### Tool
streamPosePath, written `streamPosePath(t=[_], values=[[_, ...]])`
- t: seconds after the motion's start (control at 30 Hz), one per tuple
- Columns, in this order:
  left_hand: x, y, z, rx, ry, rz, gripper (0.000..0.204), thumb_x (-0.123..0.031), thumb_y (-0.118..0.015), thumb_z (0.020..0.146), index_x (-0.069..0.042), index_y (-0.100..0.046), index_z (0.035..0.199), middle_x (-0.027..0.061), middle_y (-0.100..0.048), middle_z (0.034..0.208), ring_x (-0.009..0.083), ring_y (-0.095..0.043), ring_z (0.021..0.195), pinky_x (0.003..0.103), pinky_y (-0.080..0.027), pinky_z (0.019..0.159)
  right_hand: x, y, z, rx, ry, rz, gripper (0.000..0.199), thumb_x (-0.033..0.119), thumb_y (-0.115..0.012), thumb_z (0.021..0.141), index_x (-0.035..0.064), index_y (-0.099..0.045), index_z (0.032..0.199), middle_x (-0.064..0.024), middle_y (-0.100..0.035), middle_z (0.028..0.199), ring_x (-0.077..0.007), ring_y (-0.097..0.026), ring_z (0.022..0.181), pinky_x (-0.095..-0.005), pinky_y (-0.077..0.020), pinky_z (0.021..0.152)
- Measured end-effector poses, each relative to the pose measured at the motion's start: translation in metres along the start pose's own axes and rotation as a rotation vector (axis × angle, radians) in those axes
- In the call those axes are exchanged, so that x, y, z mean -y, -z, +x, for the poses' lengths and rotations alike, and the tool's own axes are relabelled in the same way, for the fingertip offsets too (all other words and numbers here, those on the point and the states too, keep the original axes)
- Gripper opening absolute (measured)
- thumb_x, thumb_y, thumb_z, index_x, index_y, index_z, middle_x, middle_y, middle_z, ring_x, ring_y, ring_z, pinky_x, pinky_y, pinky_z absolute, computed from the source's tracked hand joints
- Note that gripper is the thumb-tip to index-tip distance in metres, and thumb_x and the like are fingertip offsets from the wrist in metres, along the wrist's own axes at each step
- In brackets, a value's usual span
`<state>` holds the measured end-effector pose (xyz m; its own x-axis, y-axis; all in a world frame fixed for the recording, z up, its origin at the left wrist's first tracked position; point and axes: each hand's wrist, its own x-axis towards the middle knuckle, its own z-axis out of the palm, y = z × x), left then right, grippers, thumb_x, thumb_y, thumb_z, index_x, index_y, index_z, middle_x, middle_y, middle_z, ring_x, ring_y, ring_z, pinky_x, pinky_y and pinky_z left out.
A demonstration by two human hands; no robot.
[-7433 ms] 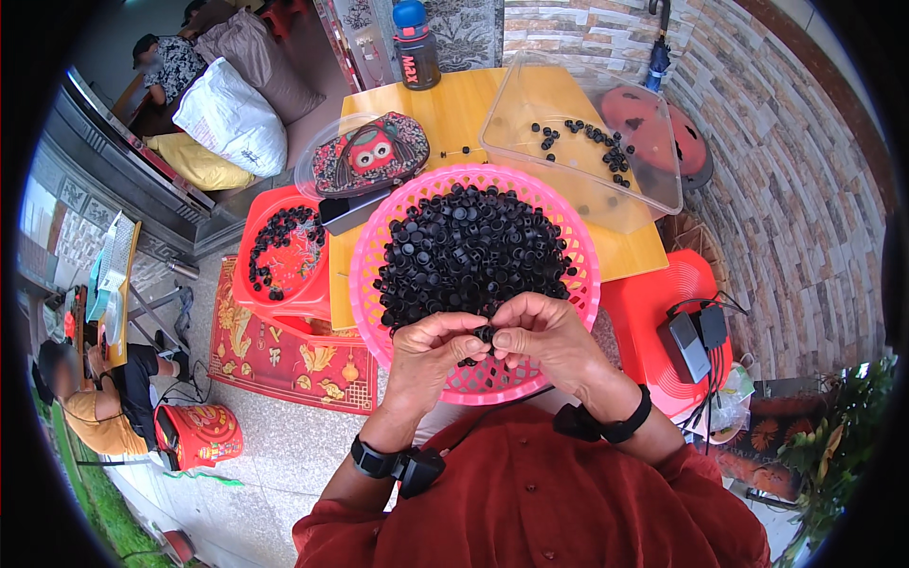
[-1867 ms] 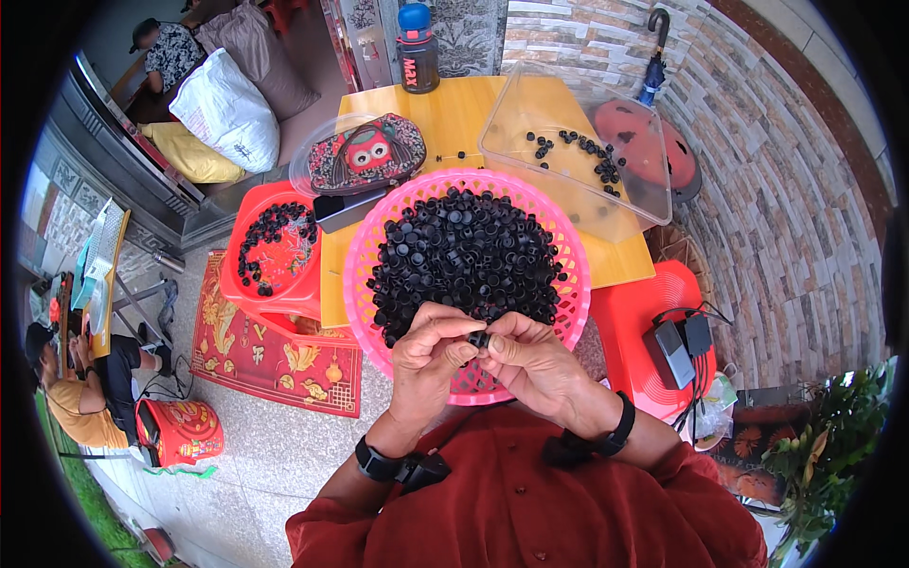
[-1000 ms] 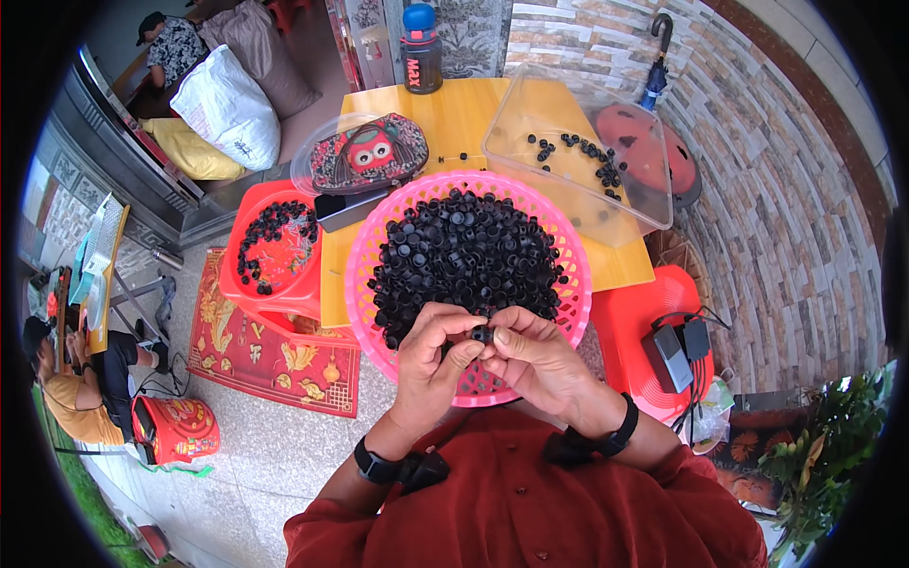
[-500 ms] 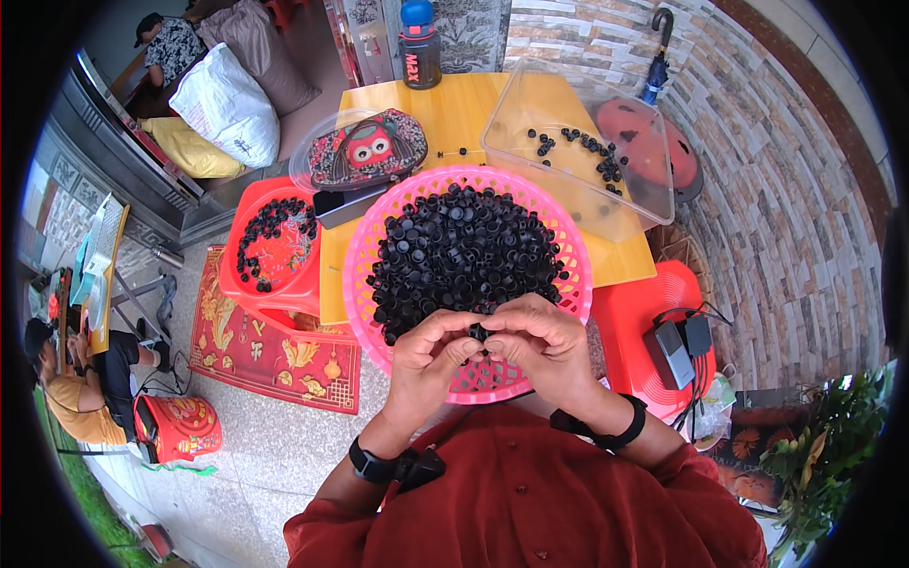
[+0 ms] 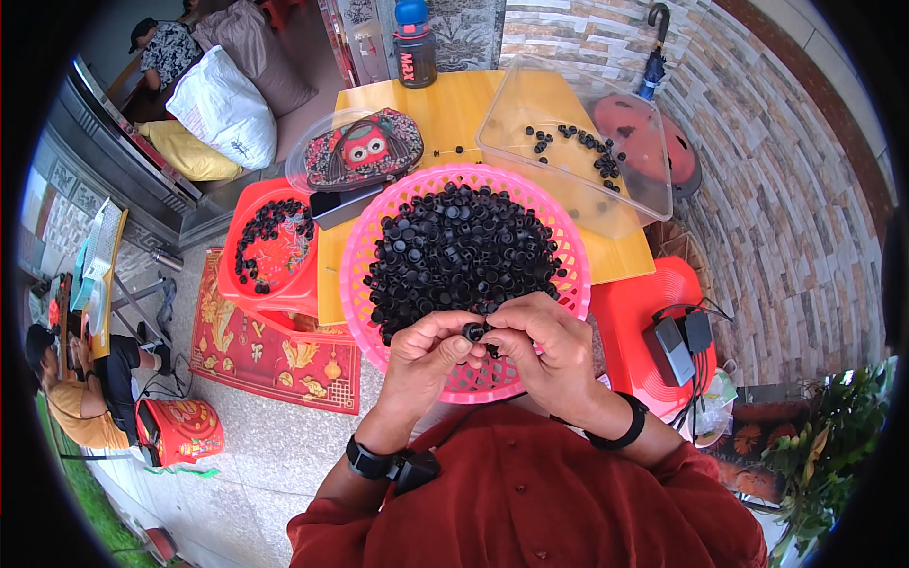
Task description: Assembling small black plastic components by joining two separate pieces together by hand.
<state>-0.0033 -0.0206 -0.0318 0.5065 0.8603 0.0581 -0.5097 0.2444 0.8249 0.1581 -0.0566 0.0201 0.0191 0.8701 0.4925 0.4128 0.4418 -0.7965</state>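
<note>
A pink plastic basket [image 5: 576, 241] heaped with small black round caps [image 5: 454, 246] stands before me. Over its near rim my two hands meet, fingertips close together. My left hand [image 5: 428, 355] is closed on a small black cap [image 5: 474, 331], pinched between thumb and forefinger. From the other side my right hand [image 5: 542, 346] has its fingers pinched together at the cap's edge. Whether the right fingers hold a separate piece cannot be made out. Another dark piece shows just below the fingertips.
The basket rests on a yellow table [image 5: 464, 99]. On it are a clear plastic bin [image 5: 625, 213] with several black pieces, an owl-patterned pouch [image 5: 365, 147] and a blue-capped bottle [image 5: 414, 47]. A red stool [image 5: 232, 270] at left holds more caps; another red stool [image 5: 620, 312] at right carries black devices.
My fingers have shifted slightly, turning the small cap so that its round face now shows. My right hand has tilted a little. The basket looks unchanged.
</note>
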Motion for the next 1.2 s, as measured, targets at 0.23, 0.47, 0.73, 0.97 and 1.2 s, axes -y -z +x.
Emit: streamPosePath(t=[0.23,0.47,0.73,0.97,1.2], values=[[-0.0004,0.0009,-0.0008,0.002,0.028,-0.032,0.023,-0.007,-0.058,0.088,0.002,-0.056,0.109,0.0091,-0.063,0.093,0.0147,-0.062,0.08,0.027,-0.052,0.069,0.0038,0.002,0.0013,-0.004,0.118,-0.084,0.018,-0.006,-0.064,0.077,-0.0005,-0.061,0.094,-0.0128,-0.06,0.087,-0.0227,-0.063,0.071,-0.0299,-0.0523,0.058],[-0.0006,-0.0004,-0.0004,-0.003,0.012,-0.071,0.024,-0.007,-0.059,0.087,0.002,-0.057,0.109,0.009,-0.063,0.092,0.0145,-0.062,0.079,0.027,-0.053,0.068,0.0073,0.0029,0.0016,0.003,0.114,-0.096,0.016,-0.006,-0.063,0.078,-0.0022,-0.061,0.093,-0.0138,-0.059,0.089,-0.0239,-0.063,0.071,-0.0297,-0.0523,0.058],[-0.0004,-0.0002,-0.002,0.008,-0.002,-0.005,0.023,-0.008,-0.058,0.088,0.001,-0.058,0.11,0.0083,-0.065,0.089,0.0126,-0.062,0.075,0.025,-0.052,0.069,0.0051,0.0018,0.0011,0.048,0.104,-0.099,0.016,-0.006,-0.062,0.078,-0.0023,-0.061,0.094,-0.0137,-0.059,0.089,-0.0222,-0.064,0.072,-0.0288,-0.0523,0.059],[0.0015,0.0009,-0.0027,-0.017,-0.021,0.009,0.024,-0.006,-0.058,0.088,0.001,-0.058,0.11,0.0084,-0.065,0.089,0.0124,-0.063,0.074,0.026,-0.053,0.069,0.0042,0.0038,0.0001,0.092,0.013,-0.025,0.02,-0.008,-0.062,0.078,-0.0004,-0.064,0.096,-0.0124,-0.061,0.089,-0.0201,-0.065,0.075,-0.0283,-0.0533,0.062],[-0.0013,-0.0041,-0.0048,-0.066,-0.036,0.135,0.027,0.001,-0.06,0.085,0.0,-0.06,0.112,0.0083,-0.065,0.09,0.0129,-0.064,0.079,0.025,-0.054,0.07,0.001,0.0052,0.0028,0.108,-0.026,0.019,0.021,-0.009,-0.063,0.076,0.0012,-0.065,0.094,-0.0118,-0.061,0.087,-0.0202,-0.065,0.074,-0.0266,-0.0534,0.064]])
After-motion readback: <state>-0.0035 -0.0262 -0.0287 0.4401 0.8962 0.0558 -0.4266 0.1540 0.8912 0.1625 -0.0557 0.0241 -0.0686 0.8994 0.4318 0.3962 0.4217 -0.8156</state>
